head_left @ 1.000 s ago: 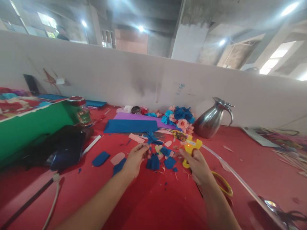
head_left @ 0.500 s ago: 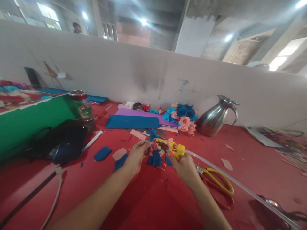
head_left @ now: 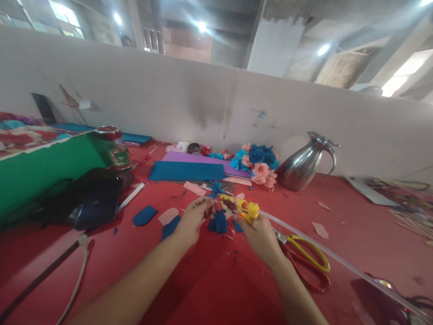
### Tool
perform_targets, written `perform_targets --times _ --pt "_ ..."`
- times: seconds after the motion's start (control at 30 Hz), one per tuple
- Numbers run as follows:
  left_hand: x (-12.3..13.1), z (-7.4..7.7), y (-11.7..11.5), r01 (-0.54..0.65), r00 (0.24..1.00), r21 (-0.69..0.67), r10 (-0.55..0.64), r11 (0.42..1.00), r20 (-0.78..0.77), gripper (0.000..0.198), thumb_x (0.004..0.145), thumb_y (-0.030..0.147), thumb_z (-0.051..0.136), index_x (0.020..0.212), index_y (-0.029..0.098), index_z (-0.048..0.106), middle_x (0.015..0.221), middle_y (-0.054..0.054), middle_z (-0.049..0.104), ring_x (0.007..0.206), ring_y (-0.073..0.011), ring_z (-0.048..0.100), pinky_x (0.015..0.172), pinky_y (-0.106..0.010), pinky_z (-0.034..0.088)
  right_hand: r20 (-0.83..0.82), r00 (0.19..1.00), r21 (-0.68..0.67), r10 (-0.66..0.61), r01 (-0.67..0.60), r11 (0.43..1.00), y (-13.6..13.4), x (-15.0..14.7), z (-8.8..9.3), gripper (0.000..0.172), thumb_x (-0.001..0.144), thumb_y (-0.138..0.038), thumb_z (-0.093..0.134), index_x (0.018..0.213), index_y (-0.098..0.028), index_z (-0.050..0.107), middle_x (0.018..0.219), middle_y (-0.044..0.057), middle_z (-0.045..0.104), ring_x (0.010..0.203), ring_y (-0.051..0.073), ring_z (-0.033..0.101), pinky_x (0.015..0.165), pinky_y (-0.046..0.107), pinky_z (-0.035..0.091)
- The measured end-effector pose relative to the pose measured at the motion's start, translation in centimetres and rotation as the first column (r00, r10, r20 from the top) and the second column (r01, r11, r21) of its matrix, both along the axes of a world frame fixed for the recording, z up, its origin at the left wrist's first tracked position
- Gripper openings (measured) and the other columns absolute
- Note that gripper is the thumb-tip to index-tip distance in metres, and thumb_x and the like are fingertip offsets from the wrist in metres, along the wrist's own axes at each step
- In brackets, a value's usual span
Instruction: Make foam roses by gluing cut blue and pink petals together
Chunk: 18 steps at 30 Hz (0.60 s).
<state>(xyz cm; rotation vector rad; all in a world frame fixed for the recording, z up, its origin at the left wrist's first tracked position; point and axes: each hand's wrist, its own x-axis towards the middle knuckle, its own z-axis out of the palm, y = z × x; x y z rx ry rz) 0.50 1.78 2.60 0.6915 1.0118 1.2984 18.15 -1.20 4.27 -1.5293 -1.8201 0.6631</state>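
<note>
My right hand grips a yellow glue gun with a long clear glue stick trailing back to the right. Its nozzle points left toward my left hand, which pinches a small piece that I cannot make out at its fingertips. Blue and pink paper petals lie scattered on the red table under and between both hands.
Yellow-handled scissors lie just right of my right wrist. A steel jug, a bunch of paper flowers, blue and purple sheets, a jar, a green box and a dark bag stand further back and left.
My right hand picked the glue gun up off the table and swung its nozzle left to my left hand's fingertips. The view shifted slightly, showing more of the scissors.
</note>
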Motion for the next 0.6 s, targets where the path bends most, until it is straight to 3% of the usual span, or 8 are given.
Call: perform_targets --times 0.33,0.6 --pt "-0.07 0.15 -0.01 0.005 1.0 -0.015 -0.005 1.0 0.016 0.024 0.055 0.033 0.079 0.061 0.015 0.064 0.055 0.001 0.058 0.05 -0.0086 0.05 0.051 -0.021 0.039 0.092 0.995 0.017 -0.05 0.048 0.999 -0.38 0.0 0.34 0.042 0.088 -0.051 0.045 0.096 -0.019 0.071 0.081 0.007 0.073 0.075 0.024 0.066 0.064 0.028 0.044" --pt "-0.1 0.21 -0.04 0.005 1.0 -0.02 -0.005 1.0 0.017 0.025 0.053 0.033 0.079 0.061 0.015 0.063 0.055 0.001 0.058 0.05 -0.0086 0.05 0.051 -0.021 0.039 0.175 0.98 0.012 -0.095 0.094 0.996 -0.27 0.12 -0.01 0.044 0.088 -0.052 0.044 0.084 -0.017 0.069 0.073 0.009 0.071 0.07 0.024 0.065 0.06 0.027 0.042"
